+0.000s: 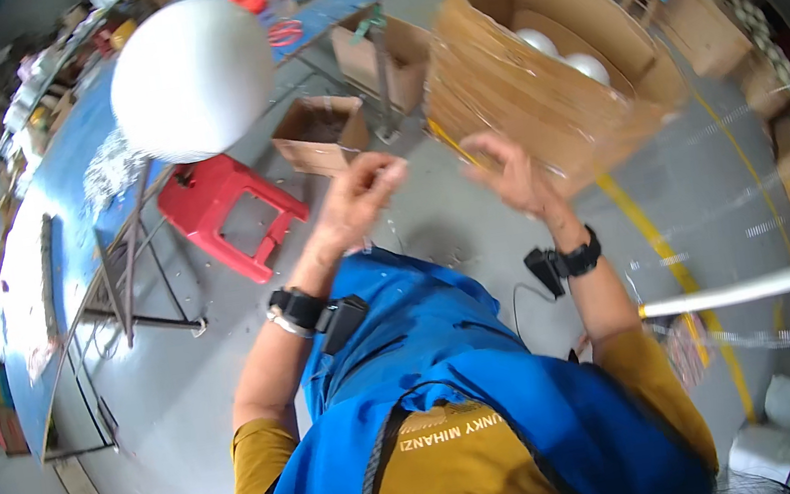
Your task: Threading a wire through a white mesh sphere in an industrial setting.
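Note:
My left hand (pixel 363 196) is raised in front of me with thumb and fingertips pinched together; a faint thin strand seems to hang below it, too fine to be sure. My right hand (pixel 516 174) is lifted beside it, back toward me, fingers curled, just in front of a large open cardboard box (pixel 536 101). Two white balls (pixel 562 57) lie inside that box. A big white ball (pixel 190 79) sits up and to the left of my left hand, apart from it. Both wrists carry black bands.
A long blue table (pixel 68 222) runs along the left, with a red plastic stool (pixel 229 215) beside it. Two smaller open cardboard boxes (pixel 323 131) stand on the grey floor beyond my hands. A yellow floor line (pixel 657 240) and a white tube (pixel 754 285) are at right.

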Demonstrator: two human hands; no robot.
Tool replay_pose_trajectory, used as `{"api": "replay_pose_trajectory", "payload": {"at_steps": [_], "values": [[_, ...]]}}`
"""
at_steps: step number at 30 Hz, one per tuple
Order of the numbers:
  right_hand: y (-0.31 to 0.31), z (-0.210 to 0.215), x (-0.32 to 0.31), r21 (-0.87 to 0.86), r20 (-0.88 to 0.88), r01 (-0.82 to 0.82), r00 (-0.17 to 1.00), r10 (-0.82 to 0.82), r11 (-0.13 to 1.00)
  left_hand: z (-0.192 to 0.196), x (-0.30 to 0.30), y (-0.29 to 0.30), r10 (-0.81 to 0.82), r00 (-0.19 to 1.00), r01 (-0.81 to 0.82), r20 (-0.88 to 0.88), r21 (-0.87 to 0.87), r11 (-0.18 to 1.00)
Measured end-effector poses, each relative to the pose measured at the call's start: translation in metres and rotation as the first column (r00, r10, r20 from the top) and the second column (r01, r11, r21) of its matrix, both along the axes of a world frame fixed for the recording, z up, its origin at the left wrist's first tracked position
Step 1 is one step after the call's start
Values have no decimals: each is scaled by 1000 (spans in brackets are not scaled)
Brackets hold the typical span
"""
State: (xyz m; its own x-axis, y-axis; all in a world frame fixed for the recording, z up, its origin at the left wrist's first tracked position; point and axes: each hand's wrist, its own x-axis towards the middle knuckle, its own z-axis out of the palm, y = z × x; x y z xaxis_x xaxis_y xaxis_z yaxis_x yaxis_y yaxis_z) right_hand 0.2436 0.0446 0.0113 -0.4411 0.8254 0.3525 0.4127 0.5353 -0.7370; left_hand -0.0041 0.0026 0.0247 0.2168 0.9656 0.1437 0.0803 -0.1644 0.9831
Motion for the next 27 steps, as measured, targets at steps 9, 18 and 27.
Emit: {"api": "replay_pose_trajectory", "payload": {"at_steps": [9,18,27], "values": [[-23,29,-64,-525,-282,-323,939,197,788,34,-22,-20,-72,982,88,-176,80,993],[22,43,22,-345,-586,28,774,-239,938,12,-137,-78,63,961,-84,-269,-68,994],[43,53,79,-239,-679,171,674,-291,956,7,-226,-133,249,931,-289,-267,-122,949]]}}
